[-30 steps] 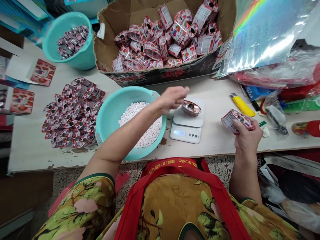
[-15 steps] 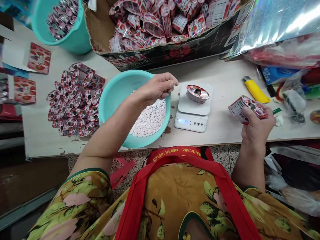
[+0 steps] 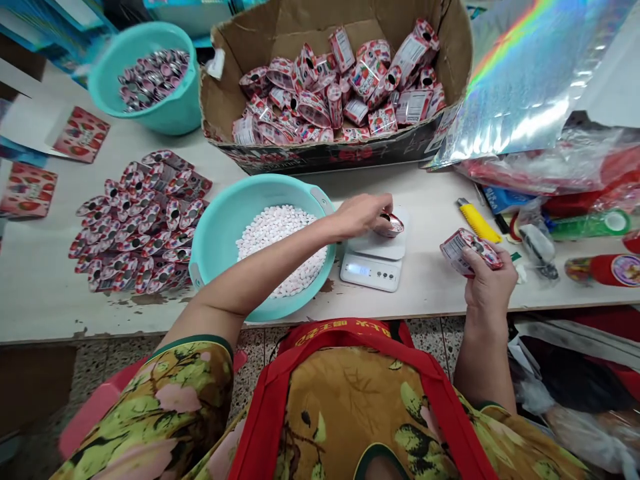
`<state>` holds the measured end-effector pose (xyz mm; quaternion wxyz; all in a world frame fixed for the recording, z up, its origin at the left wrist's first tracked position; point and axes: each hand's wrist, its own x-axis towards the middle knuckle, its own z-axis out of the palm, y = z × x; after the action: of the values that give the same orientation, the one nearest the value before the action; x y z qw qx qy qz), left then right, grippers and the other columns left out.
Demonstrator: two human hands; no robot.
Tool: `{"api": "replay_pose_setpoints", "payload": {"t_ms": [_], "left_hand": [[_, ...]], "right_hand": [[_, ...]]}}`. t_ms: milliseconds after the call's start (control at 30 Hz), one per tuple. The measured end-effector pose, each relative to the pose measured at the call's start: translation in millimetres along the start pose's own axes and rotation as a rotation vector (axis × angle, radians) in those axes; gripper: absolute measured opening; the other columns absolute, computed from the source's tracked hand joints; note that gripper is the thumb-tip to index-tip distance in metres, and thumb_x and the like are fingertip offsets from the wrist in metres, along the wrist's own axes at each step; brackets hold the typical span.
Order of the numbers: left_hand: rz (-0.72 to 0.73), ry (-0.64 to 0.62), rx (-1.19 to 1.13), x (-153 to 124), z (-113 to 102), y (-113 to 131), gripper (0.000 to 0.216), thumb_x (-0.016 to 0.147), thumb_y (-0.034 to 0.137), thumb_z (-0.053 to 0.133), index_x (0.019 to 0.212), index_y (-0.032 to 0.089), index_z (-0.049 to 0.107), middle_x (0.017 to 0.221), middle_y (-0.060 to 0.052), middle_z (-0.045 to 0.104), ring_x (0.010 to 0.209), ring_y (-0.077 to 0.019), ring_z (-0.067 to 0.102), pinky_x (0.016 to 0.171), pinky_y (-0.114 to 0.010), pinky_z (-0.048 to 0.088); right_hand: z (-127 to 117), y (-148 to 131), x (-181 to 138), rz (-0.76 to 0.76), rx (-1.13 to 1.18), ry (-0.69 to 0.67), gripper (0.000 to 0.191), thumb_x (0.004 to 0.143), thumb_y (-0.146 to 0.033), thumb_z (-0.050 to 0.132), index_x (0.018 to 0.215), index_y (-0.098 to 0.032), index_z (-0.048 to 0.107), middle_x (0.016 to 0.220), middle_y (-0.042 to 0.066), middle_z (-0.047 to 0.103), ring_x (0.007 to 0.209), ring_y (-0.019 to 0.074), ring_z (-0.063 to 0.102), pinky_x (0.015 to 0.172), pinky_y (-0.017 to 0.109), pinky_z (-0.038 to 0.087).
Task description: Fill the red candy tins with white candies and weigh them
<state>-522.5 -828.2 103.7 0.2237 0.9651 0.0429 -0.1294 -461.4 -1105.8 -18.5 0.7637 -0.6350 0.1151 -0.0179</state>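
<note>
My left hand (image 3: 361, 215) reaches over the white digital scale (image 3: 371, 269), its fingers pinched together at the left edge of a small oval strawberry-print tin (image 3: 393, 225) lying on the scale plate. Whatever the pinch holds is hidden. My right hand (image 3: 489, 281) is closed around a small red-and-white strawberry box (image 3: 467, 248), held just above the table's front edge, right of the scale. A teal bowl (image 3: 214, 227) of small white candies (image 3: 278, 232) sits directly left of the scale, under my left forearm.
Several flat oval tins (image 3: 140, 223) are spread on the table at left. A cardboard carton (image 3: 235, 40) full of strawberry boxes stands behind, beside a teal tub (image 3: 167, 113) of lids. A yellow cutter (image 3: 477, 220), bottles and holographic sheet (image 3: 525, 73) crowd the right.
My left hand has moved from above the candy bowl back right to the tin on the scale. My right hand has kept its hold on the box; the camera view has shifted.
</note>
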Motion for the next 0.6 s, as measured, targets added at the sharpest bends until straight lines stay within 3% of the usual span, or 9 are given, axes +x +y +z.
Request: {"api": "replay_pose_setpoints", "payload": {"t_ms": [167, 267, 367, 467, 600], "left_hand": [[0.059, 0.044, 0.151, -5, 3, -3, 0.030, 0.091, 0.043, 0.065, 0.112, 0.023, 0.072, 0.099, -0.008, 0.075, 0.088, -0.0245, 0.066, 0.067, -0.030, 0.035], [0.109, -0.001, 0.341, -7, 13, 7, 0.020, 0.096, 0.026, 0.057, 0.098, 0.018, 0.076, 0.097, -0.013, 0.076, 0.089, -0.0267, 0.069, 0.067, -0.032, 0.037], [0.091, 0.119, 0.396, -19, 3, 4, 0.029, 0.097, 0.013, 0.048, 0.105, 0.018, 0.075, 0.099, -0.014, 0.077, 0.087, -0.0261, 0.070, 0.066, -0.033, 0.039], [-0.106, 0.409, 0.405, -65, -33, -19, 0.030, 0.102, 0.023, 0.046, 0.119, 0.020, 0.071, 0.102, -0.012, 0.077, 0.086, -0.0245, 0.070, 0.066, -0.032, 0.040], [-0.534, 0.687, 0.512, -185, -76, -43, 0.037, 0.104, 0.039, 0.042, 0.116, 0.021, 0.071, 0.099, -0.011, 0.076, 0.081, -0.0211, 0.067, 0.067, -0.030, 0.041]], "right_hand": [[3, -2, -3, -0.018, 0.008, -0.025, 0.054, 0.044, -0.024, 0.091, 0.093, -0.017, 0.070, 0.092, 0.005, 0.071, 0.081, 0.0162, 0.067, 0.076, 0.029, 0.059], [13, -9, -11, -0.013, -0.012, -0.074, 0.055, 0.046, -0.029, 0.089, 0.096, -0.017, 0.069, 0.090, 0.002, 0.070, 0.081, 0.0150, 0.067, 0.076, 0.030, 0.060], [30, -14, -15, -0.063, -0.055, -0.126, 0.056, 0.047, -0.032, 0.090, 0.097, -0.017, 0.070, 0.090, 0.000, 0.070, 0.084, 0.0161, 0.068, 0.085, 0.036, 0.060], [62, -9, -16, -0.170, -0.124, -0.248, 0.057, 0.046, -0.037, 0.091, 0.097, -0.022, 0.073, 0.096, 0.003, 0.071, 0.091, 0.0219, 0.070, 0.095, 0.044, 0.058], [113, 9, -26, -0.215, -0.264, -0.469, 0.063, 0.048, -0.046, 0.090, 0.103, -0.021, 0.073, 0.100, 0.007, 0.072, 0.093, 0.0266, 0.069, 0.099, 0.052, 0.054]]}}
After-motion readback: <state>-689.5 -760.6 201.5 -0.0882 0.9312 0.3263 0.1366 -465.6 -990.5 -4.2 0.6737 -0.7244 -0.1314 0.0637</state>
